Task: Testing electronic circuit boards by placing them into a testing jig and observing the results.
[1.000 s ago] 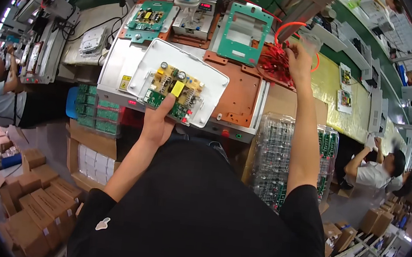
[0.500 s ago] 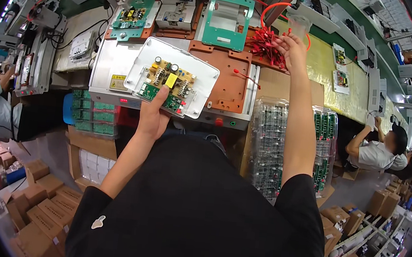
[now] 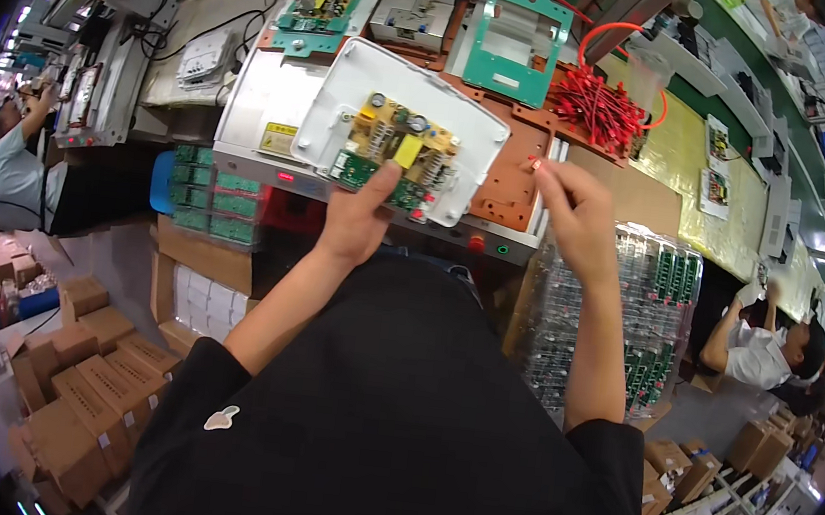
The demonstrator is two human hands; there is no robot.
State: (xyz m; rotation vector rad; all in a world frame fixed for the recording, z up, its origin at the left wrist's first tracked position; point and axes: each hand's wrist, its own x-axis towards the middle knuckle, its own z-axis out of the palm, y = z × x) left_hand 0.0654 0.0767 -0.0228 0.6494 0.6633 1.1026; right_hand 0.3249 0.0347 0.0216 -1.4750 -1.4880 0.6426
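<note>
Yellow-covered bench (image 3: 679,157) far right, orange fixture plate (image 3: 517,153) centre. White casing (image 3: 351,80) just left of it, clamped in left hand (image 3: 358,217), thumb over circuit board (image 3: 384,144) inside. Red leads (image 3: 599,111) heaped far right. In right hand (image 3: 583,215), fingertips together on small red-tipped piece (image 3: 533,162), apart from casing. Best to steady casing, press thumb lightly, pinch securely.

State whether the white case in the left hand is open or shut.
Open: no cover lies over the white case, and the circuit board inside is exposed.
</note>
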